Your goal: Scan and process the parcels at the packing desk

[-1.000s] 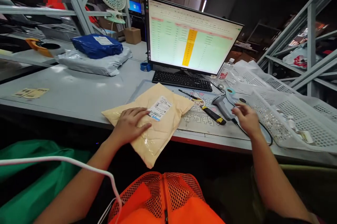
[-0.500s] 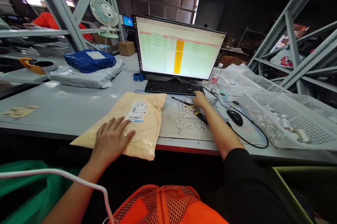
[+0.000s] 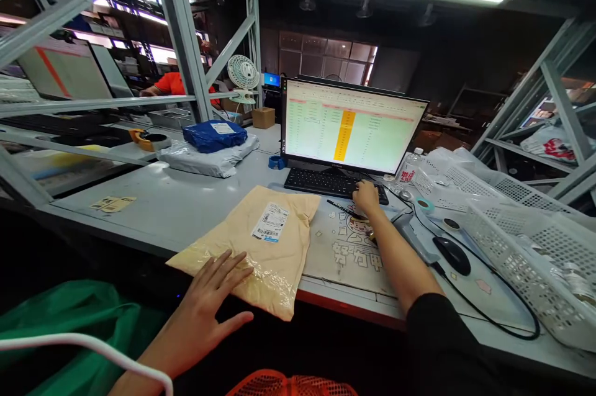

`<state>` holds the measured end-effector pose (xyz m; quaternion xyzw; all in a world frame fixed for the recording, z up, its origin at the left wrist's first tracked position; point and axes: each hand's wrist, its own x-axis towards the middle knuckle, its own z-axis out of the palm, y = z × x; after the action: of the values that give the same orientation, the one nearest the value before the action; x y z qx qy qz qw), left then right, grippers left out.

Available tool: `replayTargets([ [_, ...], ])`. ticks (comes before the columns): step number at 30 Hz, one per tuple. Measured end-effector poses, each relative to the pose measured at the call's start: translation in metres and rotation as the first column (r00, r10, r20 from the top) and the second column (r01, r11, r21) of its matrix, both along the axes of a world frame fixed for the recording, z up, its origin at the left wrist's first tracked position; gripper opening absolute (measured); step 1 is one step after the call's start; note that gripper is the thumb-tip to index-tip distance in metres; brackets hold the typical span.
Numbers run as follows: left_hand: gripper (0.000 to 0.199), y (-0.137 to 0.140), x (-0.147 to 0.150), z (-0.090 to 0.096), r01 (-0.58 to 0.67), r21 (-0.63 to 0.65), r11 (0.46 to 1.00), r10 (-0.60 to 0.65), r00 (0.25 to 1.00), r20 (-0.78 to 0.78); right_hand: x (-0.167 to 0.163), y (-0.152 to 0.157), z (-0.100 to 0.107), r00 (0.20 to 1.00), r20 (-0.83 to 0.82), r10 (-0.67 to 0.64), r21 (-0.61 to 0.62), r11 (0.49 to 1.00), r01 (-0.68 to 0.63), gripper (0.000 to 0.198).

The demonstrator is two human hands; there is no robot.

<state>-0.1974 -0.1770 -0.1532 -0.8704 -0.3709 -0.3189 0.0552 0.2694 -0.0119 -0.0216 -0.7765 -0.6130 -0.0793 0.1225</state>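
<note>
A beige padded mailer (image 3: pixel 239 236) lies at the counter's (image 3: pixel 153 225) front edge, its near corner jutting over, with 1 white shipping label (image 3: pixel 270 222) facing up. The left hand (image 3: pixel 207 300) rests fingertips on its near part, fingers slightly apart and thumb spread wide, gripping nothing. Right of the mailer is a printed desk mat (image 3: pixel 321 265); beyond it, the right hand (image 3: pixel 367 196) is at the right end of the black keyboard (image 3: pixel 321 181), fingers bent; I cannot tell whether they are together. Behind stands a monitor (image 3: pixel 311 135) showing a spreadsheet. A barcode scanner (image 3: pixel 414 238) and black mouse (image 3: pixel 451 254) lie toward the right edge, beside white perforated baskets (image 3: pixel 505 253). Near the far left corner, 1 blue parcel (image 3: pixel 212 138) sits atop 1 silvery parcel (image 3: pixel 200 161).
</note>
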Motion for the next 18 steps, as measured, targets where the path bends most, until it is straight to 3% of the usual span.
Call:
replayTargets([
  [4,0.098,0.011,0.023,0.01,0.104,-0.059,0.993,-0.111,0.986,-0.127,0.015,-0.041,0.03,1.0,0.008,0.003,0.076,0.997,-0.004,0.053],
  [7,0.086,0.023,0.049,0.012,0.208,-0.139,0.968,-0.232,0.954,-0.19,0.045,-0.086,0.034,0.987,0.034,-0.155,0.048,0.987,0.153,0.052],
  [10,0.069,0.026,0.077,0.012,0.279,-0.2,0.939,-0.316,0.931,-0.184,0.078,-0.121,0.02,0.923,0.115,-0.367,-0.115,0.918,0.379,0.058],
  [13,0.067,0.015,0.109,0.011,0.359,-0.224,0.906,-0.394,0.908,-0.141,0.095,-0.141,-0.002,0.909,0.158,-0.385,-0.269,0.869,0.415,0.066],
  [18,0.064,-0.018,0.159,0.007,0.419,-0.205,0.885,-0.447,0.887,-0.117,0.084,-0.147,-0.028,0.9,0.139,-0.413,-0.242,0.867,0.435,0.06],
])
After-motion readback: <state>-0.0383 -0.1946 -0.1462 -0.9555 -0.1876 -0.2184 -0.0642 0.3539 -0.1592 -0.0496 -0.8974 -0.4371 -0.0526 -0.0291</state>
